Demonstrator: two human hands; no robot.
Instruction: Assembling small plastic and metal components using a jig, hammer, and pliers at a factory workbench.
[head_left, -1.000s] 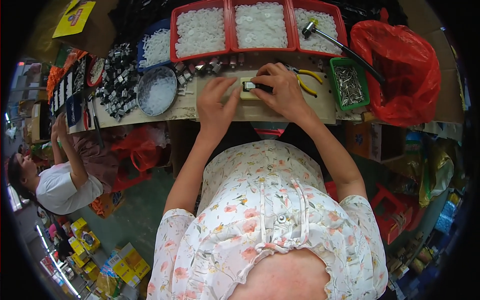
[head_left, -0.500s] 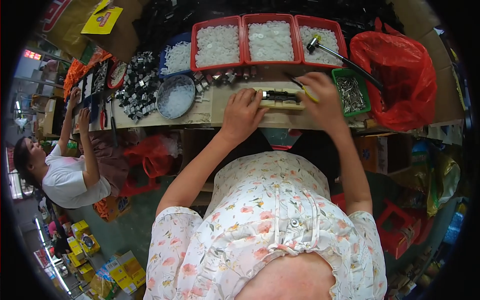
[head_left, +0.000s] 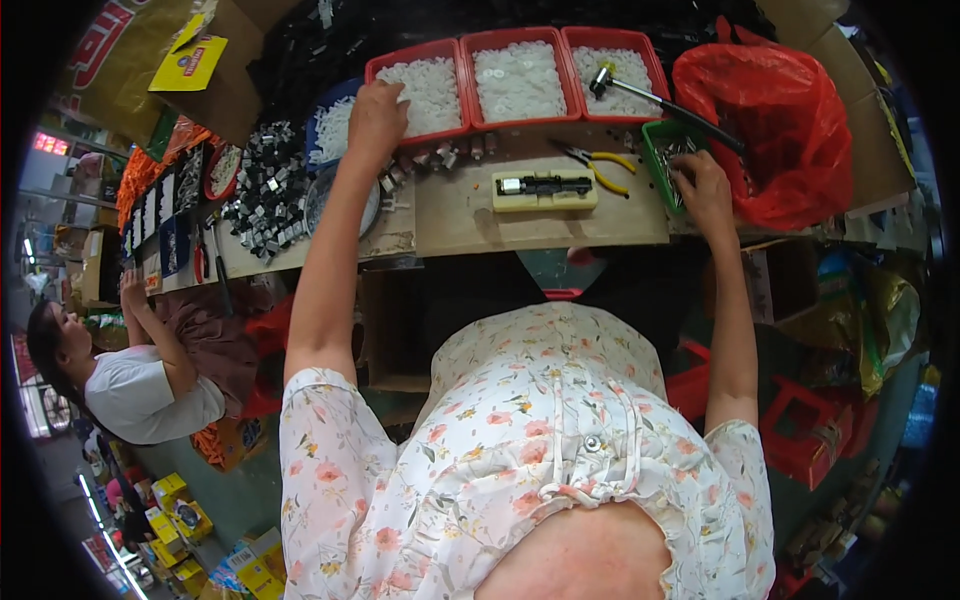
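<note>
My flowered blouse fills the near edge, and past it the bench [head_left: 540, 215] — a pale wooden board whose front edge runs bare and straight in front of me. Just beyond that edge, in the middle of open board, lies the cream block [head_left: 545, 190] with a black part set in its top, untouched, with clear room all round it. Right of the block lie yellow-handled pliers [head_left: 600, 162].

My right hand [head_left: 700, 185] is out to the right of the block, fingers curled down at the green tray [head_left: 668, 160] of small metal parts; I cannot tell whether they have pinched anything. My left hand [head_left: 375, 115] is stretched far to the upper left of the block, fingers bent over the near corner of the left red tray [head_left: 425, 90] of white pieces — whether it has one in its grip is hidden.

Two more red trays [head_left: 520, 80] of white pieces sit behind the block, a hammer [head_left: 650, 95] across the rightmost. A red plastic bag [head_left: 780, 120] bulges right of the green tray. Far left of the block, a yellow label [head_left: 190, 62] lies on brown cardboard. Below the bench's left end a person in a white shirt [head_left: 130, 385] sits, yellow boxes [head_left: 190, 515] on the floor nearby.
</note>
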